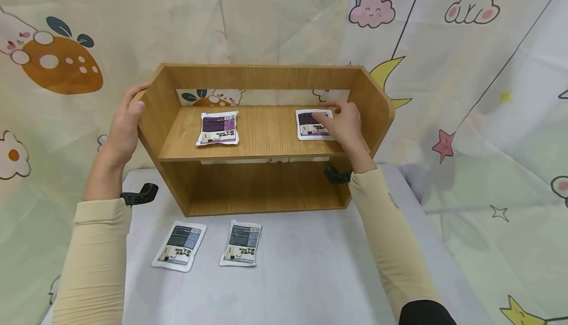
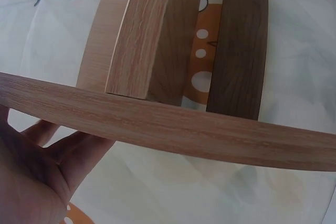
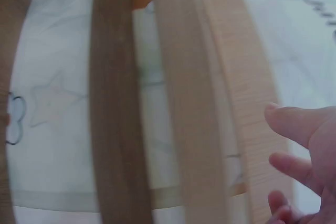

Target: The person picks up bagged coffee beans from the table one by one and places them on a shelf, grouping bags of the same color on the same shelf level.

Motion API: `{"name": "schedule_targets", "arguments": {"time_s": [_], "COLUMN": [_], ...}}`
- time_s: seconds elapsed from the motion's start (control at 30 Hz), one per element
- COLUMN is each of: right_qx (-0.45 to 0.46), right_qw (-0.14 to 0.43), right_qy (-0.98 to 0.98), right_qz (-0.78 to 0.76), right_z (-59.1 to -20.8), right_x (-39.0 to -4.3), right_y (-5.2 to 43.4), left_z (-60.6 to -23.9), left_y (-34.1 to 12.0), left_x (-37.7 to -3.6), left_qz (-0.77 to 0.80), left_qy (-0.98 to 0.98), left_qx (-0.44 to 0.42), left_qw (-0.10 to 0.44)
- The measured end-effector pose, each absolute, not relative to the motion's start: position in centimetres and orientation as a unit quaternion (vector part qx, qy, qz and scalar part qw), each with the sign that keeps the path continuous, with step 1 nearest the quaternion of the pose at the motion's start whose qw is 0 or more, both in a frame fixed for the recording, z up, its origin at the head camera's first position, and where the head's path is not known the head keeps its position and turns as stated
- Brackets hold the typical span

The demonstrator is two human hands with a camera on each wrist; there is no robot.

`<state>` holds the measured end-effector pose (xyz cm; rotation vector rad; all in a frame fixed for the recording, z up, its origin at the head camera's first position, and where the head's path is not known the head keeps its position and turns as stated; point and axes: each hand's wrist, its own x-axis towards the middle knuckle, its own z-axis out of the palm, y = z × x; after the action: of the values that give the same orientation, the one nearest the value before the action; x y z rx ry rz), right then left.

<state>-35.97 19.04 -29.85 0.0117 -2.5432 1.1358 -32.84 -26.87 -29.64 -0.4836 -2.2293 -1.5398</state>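
Observation:
A wooden two-tier shelf stands on the white table. My left hand rests against the outer face of its left side panel; in the left wrist view the fingers reach behind the panel's edge. On the upper board, a white packet with a purple label lies toward the left. A similar purple-label packet lies flat at the right. Over that one is my right hand, its thumb overlapping the packet. In the right wrist view, the fingers are spread with nothing between them.
Two white packets with grey-blue labels, one at left and one nearer the middle, lie on the table before the shelf. A printed cloth hangs behind. Each wrist carries a black camera mount.

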Motion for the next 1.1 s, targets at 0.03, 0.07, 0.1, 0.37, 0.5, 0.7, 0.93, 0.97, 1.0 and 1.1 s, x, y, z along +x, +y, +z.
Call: {"name": "schedule_targets", "arguments": {"time_s": [0.03, 0.07, 0.1, 0.37, 0.5, 0.7, 0.93, 0.97, 1.0, 1.1], "right_qx": [0.010, 0.022, 0.034, 0.122, 0.148, 0.164, 0.187, 0.188, 0.189, 0.190], "right_qw": [0.183, 0.187, 0.185, 0.173, 0.155, 0.165, 0.212, 0.218, 0.226, 0.256], "right_qy": [-0.896, -0.895, -0.894, -0.888, -0.878, -0.867, -0.810, -0.794, -0.776, -0.712], "right_qz": [0.404, 0.405, 0.406, 0.408, 0.428, 0.441, 0.514, 0.536, 0.558, 0.626], "right_z": [-29.5, -29.0, -28.5, -24.1, -22.4, -20.8, -20.9, -21.0, -21.0, -21.2], "right_x": [-35.6, -35.2, -34.7, -31.0, -29.6, -28.6, -28.7, -28.6, -28.6, -28.6], "right_y": [18.9, 18.8, 18.6, 17.9, 18.6, 20.8, 23.9, 24.4, 24.9, 26.2], "left_z": [-29.7, -29.7, -29.7, -29.6, -29.7, -29.8, -29.9, -29.9, -29.9, -29.8], "left_y": [-26.8, -26.8, -26.8, -26.8, -26.7, -26.9, -27.1, -27.1, -27.0, -26.7], "left_x": [-32.8, -32.8, -32.7, -32.7, -32.7, -32.7, -32.5, -32.5, -32.5, -32.7], "left_qz": [-0.549, -0.548, -0.549, -0.548, -0.553, -0.555, -0.552, -0.551, -0.552, -0.556], "left_qy": [-0.794, -0.795, -0.794, -0.793, -0.789, -0.786, -0.792, -0.793, -0.793, -0.788], "left_qx": [-0.172, -0.172, -0.172, -0.177, -0.177, -0.180, -0.167, -0.167, -0.167, -0.176], "left_qw": [0.195, 0.197, 0.197, 0.200, 0.201, 0.204, 0.201, 0.199, 0.197, 0.197]}}
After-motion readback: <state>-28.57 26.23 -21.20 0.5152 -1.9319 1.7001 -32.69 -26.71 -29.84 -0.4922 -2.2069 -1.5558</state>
